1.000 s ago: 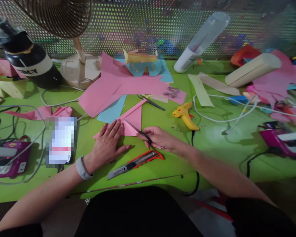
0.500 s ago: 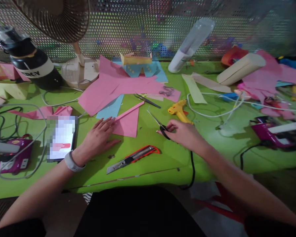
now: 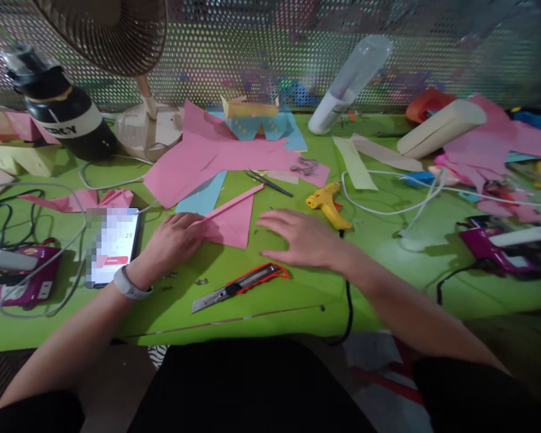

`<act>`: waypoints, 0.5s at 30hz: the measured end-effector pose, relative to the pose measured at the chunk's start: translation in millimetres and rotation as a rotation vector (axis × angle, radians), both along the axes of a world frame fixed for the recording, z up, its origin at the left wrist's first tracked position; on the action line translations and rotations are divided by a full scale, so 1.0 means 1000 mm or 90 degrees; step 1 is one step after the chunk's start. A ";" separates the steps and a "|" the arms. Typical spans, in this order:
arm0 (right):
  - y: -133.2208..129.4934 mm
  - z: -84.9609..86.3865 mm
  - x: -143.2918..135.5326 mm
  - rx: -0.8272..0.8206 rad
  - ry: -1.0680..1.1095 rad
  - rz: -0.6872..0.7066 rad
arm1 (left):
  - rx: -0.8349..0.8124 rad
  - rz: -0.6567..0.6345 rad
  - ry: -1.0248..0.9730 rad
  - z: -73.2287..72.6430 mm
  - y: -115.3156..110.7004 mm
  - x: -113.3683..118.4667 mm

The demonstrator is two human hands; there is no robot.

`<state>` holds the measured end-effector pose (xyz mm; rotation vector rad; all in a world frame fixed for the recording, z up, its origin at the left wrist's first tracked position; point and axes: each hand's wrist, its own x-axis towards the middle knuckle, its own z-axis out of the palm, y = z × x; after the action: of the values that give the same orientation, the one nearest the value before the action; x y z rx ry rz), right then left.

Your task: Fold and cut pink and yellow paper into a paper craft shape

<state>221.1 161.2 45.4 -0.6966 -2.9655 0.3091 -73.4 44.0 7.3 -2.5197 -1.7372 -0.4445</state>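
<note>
My left hand (image 3: pixel 174 242) lies at the left side of a small pink paper (image 3: pixel 231 225) with a folded strip along its slanted upper edge. Its fingers are bent over the paper's left end, and the thumb is hidden. My right hand (image 3: pixel 300 239) holds nothing; its fingers are apart and point at the paper's right side. The scissors are mostly hidden beneath that hand. Closer to me lies an orange and black utility knife (image 3: pixel 238 287), blade out. Just beyond my right hand is a yellow glue gun (image 3: pixel 327 204). Dark tweezers (image 3: pixel 270 181) rest behind the small paper.
A phone (image 3: pixel 117 246) lies beside my left wrist. Large pink paper (image 3: pixel 216 153) covers the back middle, near a fan (image 3: pixel 146 129) and a black bottle (image 3: pixel 70 114). Purple power strips (image 3: pixel 31 273) with cables stand at both sides. A cardboard tube (image 3: pixel 442 127) lies back right.
My right hand has let go of the scissors and moved left toward the small pink paper, fingers opening. My left hand's fingers have curled at the paper's left end.
</note>
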 end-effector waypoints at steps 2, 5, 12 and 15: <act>-0.003 -0.012 -0.021 0.022 0.010 0.104 | 0.006 -0.005 0.005 -0.003 0.001 0.000; 0.003 -0.026 -0.041 0.062 0.018 0.163 | 0.015 -0.004 0.014 -0.004 0.001 0.000; 0.005 -0.032 -0.050 0.128 0.042 0.143 | 0.004 -0.022 -0.040 0.005 -0.003 0.002; -0.007 -0.032 -0.050 0.099 0.108 0.109 | -0.025 -0.066 -0.060 0.008 -0.007 0.007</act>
<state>171.3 154.7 13.1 -0.3792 -2.8524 0.1388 -66.8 36.5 15.7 -2.6678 -1.6657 -0.5497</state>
